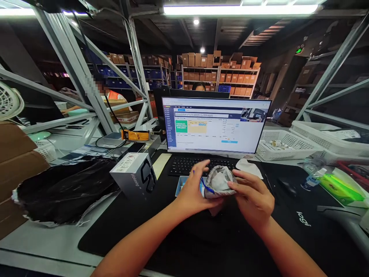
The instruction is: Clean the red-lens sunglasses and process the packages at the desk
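A small grey drawstring pouch [208, 189] with a blue cord is held up over the desk mat, its mouth gathered wide and facing me. Inside sits a crumpled white wad [221, 180], like tissue or thin paper; whatever lies beneath it is hidden. My left hand [191, 192] cradles the pouch from the left and below, thumb under it and fingers raised beside the cord. Fingers of my right hand [255, 196] grip the right side of its rim. Partly behind my left hand lies a light blue box [181, 184].
A grey box [134, 175] stands left, beside a black plastic bag [69, 188]. Ahead are a keyboard [184, 166] and a monitor [213, 130]. A white paper piece [249, 168], a mouse [287, 188], a small bottle [313, 180] and white baskets [285, 154] are right. Co-workers are behind.
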Tool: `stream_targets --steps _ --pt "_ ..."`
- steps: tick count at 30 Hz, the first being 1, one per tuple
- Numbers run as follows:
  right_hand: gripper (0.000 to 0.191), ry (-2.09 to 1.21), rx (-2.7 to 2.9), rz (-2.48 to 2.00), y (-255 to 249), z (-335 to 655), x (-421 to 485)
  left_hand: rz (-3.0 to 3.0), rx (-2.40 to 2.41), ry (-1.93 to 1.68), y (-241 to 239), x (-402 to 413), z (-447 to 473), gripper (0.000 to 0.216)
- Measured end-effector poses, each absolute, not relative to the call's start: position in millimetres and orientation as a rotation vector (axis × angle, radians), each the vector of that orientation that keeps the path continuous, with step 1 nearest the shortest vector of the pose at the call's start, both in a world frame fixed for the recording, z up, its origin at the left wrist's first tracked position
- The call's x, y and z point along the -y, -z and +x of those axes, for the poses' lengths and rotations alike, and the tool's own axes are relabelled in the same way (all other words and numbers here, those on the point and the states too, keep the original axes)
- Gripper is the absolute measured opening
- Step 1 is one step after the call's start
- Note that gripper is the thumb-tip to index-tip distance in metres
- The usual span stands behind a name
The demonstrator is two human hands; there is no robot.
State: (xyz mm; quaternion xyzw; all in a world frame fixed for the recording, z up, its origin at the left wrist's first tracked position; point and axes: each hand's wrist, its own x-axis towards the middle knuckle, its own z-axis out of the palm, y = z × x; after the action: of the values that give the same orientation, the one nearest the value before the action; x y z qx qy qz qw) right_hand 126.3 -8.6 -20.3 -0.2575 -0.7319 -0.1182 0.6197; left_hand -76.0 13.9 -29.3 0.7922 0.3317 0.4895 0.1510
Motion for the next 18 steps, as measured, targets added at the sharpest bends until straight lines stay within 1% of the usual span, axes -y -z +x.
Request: stream_targets --steps 2,3,5,7,9,12,15,16,18 --pt "0.05 0.36 1.725 -0.532 22.2 128.6 8.9 2.185 -0.89 -1.211 29.8 -18.6 -75.9 0.068" --pt "0.049 0.414 1.775 -0.506 21.0 130.7 8.9 2.171 -0.906 -1.184 29.6 -20.0 -75.9 0.055" --pt "0.04 0.517 1.92 -0.488 13.7 136.6 9.3 2.183 -1.022 -1.254 27.6 -21.2 -76.6 0.038" --pt "0.033 0.591 2.058 -0.555 2.3 143.4 10.1 2.197 -1.151 -1.399 24.2 -21.6 -78.3 0.028" --pt "0.028 0.622 2.168 -0.695 -8.4 149.3 10.7 2.244 -1.184 -1.522 21.5 -22.8 -81.2 0.025" --pt "0.013 0.49 2.261 -0.844 -15.5 154.1 10.8 2.352 -1.122 -1.602 21.0 -26.4 -86.0 0.033" --pt "0.019 0.236 2.197 -0.843 -11.4 155.5 10.9 2.347 -1.118 -1.569 23.4 -28.3 -89.0 0.035" --pt "0.022 0.196 2.154 -0.839 -8.4 155.6 11.1 2.346 -1.125 -1.551 24.3 -27.7 -89.2 0.035" --pt "0.022 0.221 2.103 -0.857 -1.8 155.3 11.3 2.381 -1.125 -1.521 26.1 -25.0 -88.7 0.035"
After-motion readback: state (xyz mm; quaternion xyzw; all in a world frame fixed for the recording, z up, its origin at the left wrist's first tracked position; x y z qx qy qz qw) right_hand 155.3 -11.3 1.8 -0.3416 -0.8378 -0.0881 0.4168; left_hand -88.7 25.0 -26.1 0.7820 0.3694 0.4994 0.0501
